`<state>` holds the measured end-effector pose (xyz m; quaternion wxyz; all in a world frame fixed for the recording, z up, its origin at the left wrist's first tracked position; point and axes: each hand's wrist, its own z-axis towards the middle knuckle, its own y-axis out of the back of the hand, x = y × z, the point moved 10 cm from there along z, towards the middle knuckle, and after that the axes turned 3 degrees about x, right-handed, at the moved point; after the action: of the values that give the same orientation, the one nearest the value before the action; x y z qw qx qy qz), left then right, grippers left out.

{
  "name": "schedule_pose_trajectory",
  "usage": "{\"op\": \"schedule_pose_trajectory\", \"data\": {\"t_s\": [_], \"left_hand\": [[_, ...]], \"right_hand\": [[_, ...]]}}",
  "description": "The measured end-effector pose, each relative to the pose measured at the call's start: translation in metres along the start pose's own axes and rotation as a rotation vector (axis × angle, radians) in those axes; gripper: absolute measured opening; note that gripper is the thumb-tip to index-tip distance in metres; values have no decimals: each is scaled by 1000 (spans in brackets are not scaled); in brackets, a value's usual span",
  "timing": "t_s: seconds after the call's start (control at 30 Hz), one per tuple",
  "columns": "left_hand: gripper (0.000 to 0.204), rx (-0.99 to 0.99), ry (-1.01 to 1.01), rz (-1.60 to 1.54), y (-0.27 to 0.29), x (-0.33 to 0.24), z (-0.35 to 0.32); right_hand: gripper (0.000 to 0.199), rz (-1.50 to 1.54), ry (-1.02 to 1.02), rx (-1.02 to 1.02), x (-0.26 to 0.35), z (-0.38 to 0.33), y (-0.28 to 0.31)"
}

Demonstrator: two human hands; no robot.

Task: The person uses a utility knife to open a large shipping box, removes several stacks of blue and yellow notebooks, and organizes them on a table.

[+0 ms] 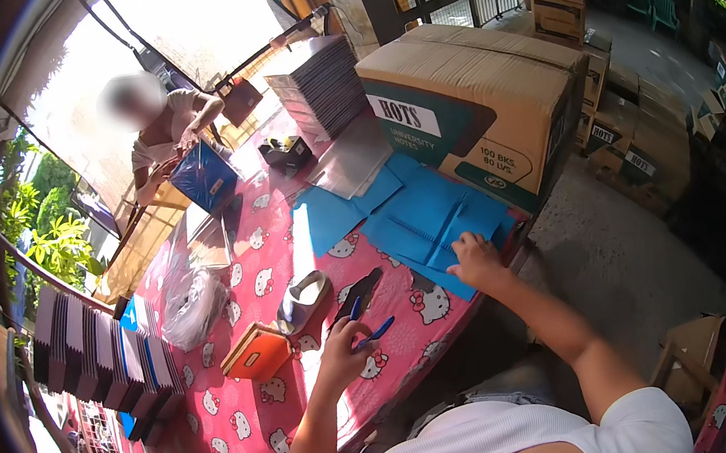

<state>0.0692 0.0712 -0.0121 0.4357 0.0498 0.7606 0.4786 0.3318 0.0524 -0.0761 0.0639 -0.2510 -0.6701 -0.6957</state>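
Note:
My left hand (342,354) holds a blue pen (373,333) above the pink cartoon-cat tablecloth (242,419). My right hand (474,260) rests with fingers bent on the edge of a spread of blue paper covers (420,215) near the table's right edge. A black phone-like object (360,291) lies just beyond my left hand, next to a tape dispenser (301,298). An orange box (256,352) sits to the left of my left hand.
A big cardboard carton (474,97) stands past the blue covers, a tall stack of notebooks (317,84) behind it. Across the table another person (169,132) handles a blue cover. A clear plastic bag (188,304) and rows of dark notebooks (100,355) lie left. More cartons (630,133) stand right.

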Motion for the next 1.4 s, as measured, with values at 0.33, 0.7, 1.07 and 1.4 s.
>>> {"op": "schedule_pose_trajectory", "data": {"t_s": [0.33,0.7,1.07,1.4], "left_hand": [[52,336,-544,-47,-65,-306,119],[58,-532,-674,409,7,-459,274],[38,-693,-699,120,2,-444,283],[31,-720,-636,138,4,-444,277]], "right_hand": [[35,125,652,-31,-27,-98,205],[27,197,204,-699,-235,-43,365],[28,267,334,-762,-226,6,371],[22,303,284,-672,-256,-20,372]]}}
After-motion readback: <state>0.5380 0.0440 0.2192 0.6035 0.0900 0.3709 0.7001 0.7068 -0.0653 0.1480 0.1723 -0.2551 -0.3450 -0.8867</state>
